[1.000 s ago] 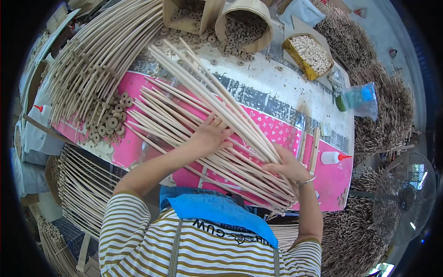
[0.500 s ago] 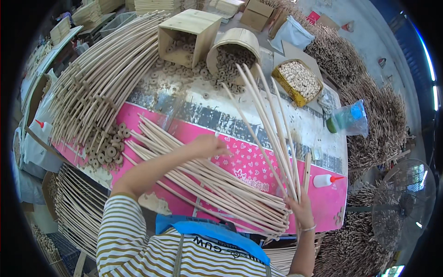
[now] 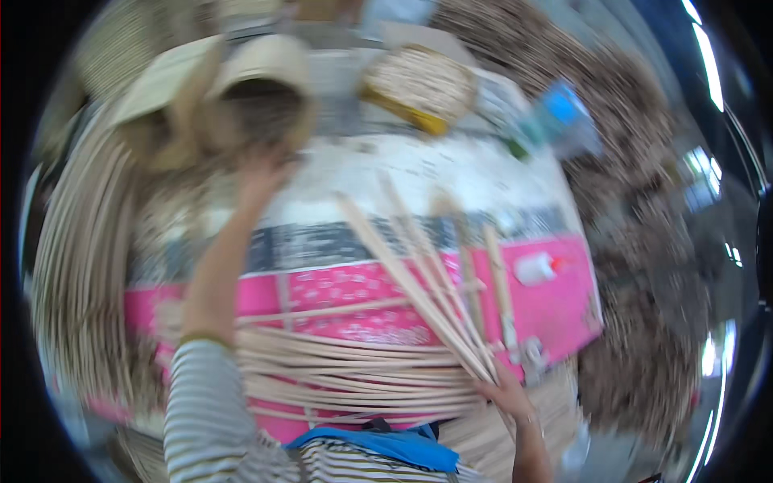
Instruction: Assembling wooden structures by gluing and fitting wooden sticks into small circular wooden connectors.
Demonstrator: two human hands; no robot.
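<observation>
My right hand (image 3: pixel 506 393) is closed around the lower ends of several slim wooden sticks (image 3: pixel 419 282), which fan out up and away across the table. My left arm reaches far forward, and my left hand (image 3: pixel 266 167) is at the mouth of a round wooden bucket (image 3: pixel 274 60) lying on its side. Small dark wooden rings (image 3: pixel 262 109) fill the bucket's opening. Motion smears the left fingers, so their grip does not show. Close in front of me, a row of loose sticks (image 3: pixel 346 374) lies crosswise on a pink printed sheet (image 3: pixel 551 302).
A square wooden box (image 3: pixel 165 88) stands left of the bucket, above a large stick bundle (image 3: pixel 80 266). Farther right are a yellow tray (image 3: pixel 435 125) of pale beads, a bluish plastic bag (image 3: pixel 555 121) and a white glue bottle (image 3: pixel 533 270). Dark stick piles (image 3: pixel 636 266) lie beyond the table's right edge.
My left hand has gone from above the loose sticks forward to the bucket's mouth. The whole view has swung right. My right hand keeps hold of its sticks, now lower over the table.
</observation>
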